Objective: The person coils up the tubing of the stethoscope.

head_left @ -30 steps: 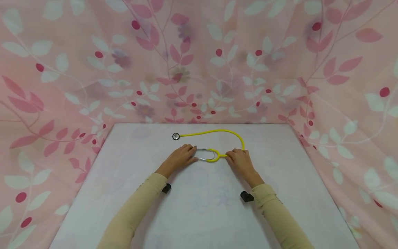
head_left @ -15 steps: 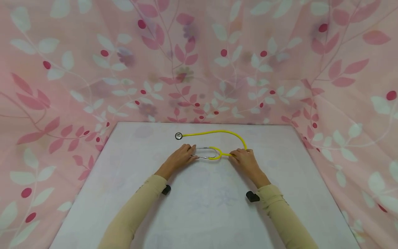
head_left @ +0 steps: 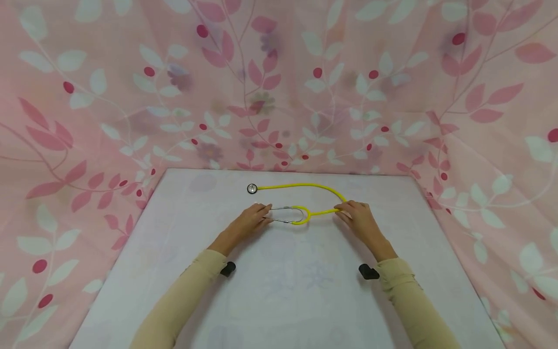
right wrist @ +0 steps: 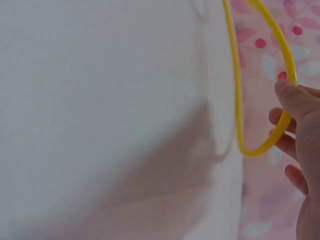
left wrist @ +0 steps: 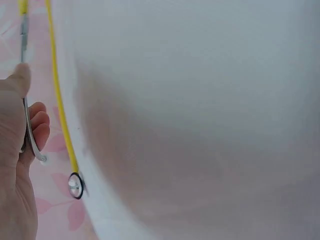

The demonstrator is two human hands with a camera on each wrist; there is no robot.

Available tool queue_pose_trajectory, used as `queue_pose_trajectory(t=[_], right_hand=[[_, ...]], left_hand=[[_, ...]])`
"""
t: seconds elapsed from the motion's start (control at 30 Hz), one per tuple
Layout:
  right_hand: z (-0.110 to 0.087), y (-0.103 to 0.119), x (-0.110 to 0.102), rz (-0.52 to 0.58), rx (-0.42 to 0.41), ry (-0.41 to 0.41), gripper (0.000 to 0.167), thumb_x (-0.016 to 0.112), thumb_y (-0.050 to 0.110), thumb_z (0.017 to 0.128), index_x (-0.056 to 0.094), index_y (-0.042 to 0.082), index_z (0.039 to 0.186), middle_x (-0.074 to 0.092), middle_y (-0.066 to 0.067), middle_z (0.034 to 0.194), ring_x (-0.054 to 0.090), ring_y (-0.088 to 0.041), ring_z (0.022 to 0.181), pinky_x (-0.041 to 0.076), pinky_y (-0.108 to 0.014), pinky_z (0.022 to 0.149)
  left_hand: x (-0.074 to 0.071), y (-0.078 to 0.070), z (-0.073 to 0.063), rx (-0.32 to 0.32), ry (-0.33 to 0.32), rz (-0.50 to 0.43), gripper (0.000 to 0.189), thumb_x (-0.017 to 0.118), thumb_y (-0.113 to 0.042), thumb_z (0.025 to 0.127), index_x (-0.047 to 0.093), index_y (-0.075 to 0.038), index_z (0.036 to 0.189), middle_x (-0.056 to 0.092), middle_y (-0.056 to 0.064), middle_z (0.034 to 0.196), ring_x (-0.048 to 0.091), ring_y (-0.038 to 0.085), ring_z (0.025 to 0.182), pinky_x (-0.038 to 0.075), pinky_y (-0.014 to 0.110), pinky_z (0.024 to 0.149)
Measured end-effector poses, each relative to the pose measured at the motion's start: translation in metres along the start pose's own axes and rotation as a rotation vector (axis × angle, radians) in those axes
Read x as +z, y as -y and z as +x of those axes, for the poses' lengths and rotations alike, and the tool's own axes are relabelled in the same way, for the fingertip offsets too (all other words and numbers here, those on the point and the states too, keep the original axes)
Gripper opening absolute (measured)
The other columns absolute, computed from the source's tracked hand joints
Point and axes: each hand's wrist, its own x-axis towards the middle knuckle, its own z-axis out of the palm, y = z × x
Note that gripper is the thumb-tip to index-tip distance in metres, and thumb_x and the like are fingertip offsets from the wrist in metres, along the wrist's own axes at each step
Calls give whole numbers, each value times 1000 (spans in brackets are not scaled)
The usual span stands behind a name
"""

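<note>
A stethoscope with yellow tubing (head_left: 301, 185) is spread across the far part of the white table. My left hand (head_left: 247, 223) pinches its metal ear tubes (head_left: 283, 208); in the left wrist view the thumb presses on one tube and an ear tip (left wrist: 42, 158) pokes out past the fingers. The tubing beyond the yellow fork (head_left: 308, 214) runs to my right hand (head_left: 364, 220), which holds it between thumb and fingers. In the right wrist view the tubing (right wrist: 290, 60) bends in a loop below that hand. The round chest piece (head_left: 252, 188) lies at the back, beyond my left hand.
The white tabletop (head_left: 279, 300) reaches back to a pink leaf-patterned curtain (head_left: 279, 87), which also hangs along both sides. A black wrist device shows at the left cuff (head_left: 228, 269) and another at the right cuff (head_left: 368, 272).
My right hand has moved right and slightly away from me, and more straight tubing shows between it and the fork. The left hand keeps its hold on the ear tubes, shifted slightly left.
</note>
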Motion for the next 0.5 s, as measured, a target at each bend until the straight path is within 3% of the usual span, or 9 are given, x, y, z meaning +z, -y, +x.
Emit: queue_pose_trajectory(t=[0.2,0.33,0.5], right_hand=[[29,15,-15,152,-81,-115,29,81,11,78,74,6,105,75,-8,98,68,-26,93,41,-45,89],[50,30,-16,291,-165,-130,29,84,10,74,76,7,101,75,-4,93,67,-22,90,39,-39,84],[68,50,-4,480,-164,2,26,85,12,73,77,9,98,75,-3,87,69,-16,79,54,-34,78]], left_hand=[[-12,-8,2,-25,26,-75,50,78,-14,84,62,2,129,69,16,113,66,25,103,55,40,93],[-14,-18,5,80,-2,-85,56,78,-14,83,59,2,133,69,13,108,67,21,99,57,32,87],[-13,-34,11,222,-45,-57,65,77,-20,85,50,2,140,68,9,105,65,16,94,56,27,85]])
